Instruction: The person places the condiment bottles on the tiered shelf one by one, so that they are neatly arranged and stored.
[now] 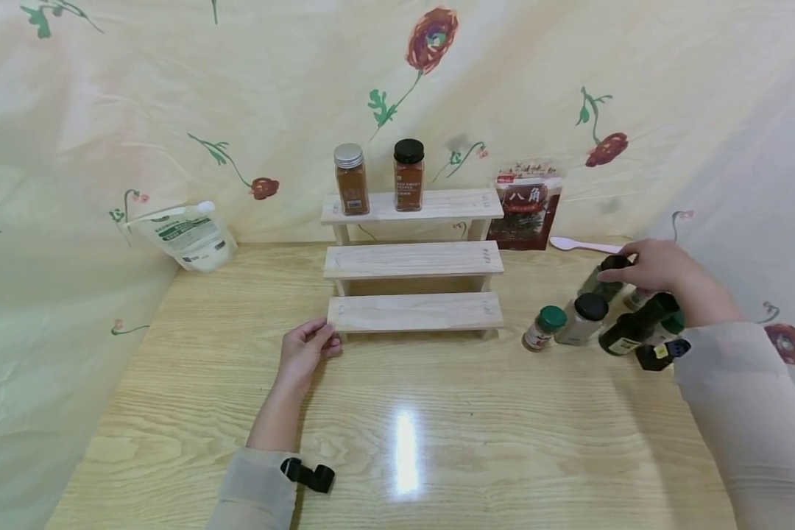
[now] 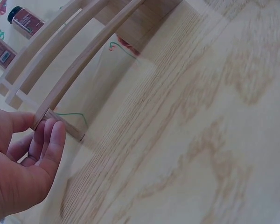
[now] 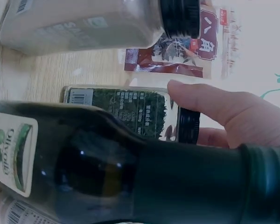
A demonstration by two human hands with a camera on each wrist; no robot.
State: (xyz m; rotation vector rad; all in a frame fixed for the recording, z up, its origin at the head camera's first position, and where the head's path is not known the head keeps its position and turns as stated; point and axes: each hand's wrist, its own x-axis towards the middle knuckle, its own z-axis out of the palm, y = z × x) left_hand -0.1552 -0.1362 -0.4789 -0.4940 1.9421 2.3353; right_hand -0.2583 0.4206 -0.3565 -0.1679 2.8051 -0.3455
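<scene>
My left hand (image 1: pixel 302 356) pinches the left end of the lowest step of a three-step wooden rack (image 1: pixel 414 313), thumb on top and fingers beneath. At the right, my right hand (image 1: pixel 662 266) holds a clear jar of dried green herbs (image 3: pixel 126 109) just below its black lid, thumb on the near side. The jar looks upright among other bottles. A dark green olive oil bottle (image 3: pixel 98 158) hides part of it in the right wrist view. On the rack's top step stand a silver-lidded spice jar (image 1: pixel 352 184) and a black-lidded red spice jar (image 1: pixel 408 180).
Close by the herb jar stand a black-lidded jar of pale powder (image 1: pixel 579 324) and a small green-lidded bottle (image 1: pixel 541 331). A star anise packet (image 1: pixel 525 213) leans against the back wall, near a pale spoon (image 1: pixel 583 244). A white pouch (image 1: pixel 195 239) sits at back left.
</scene>
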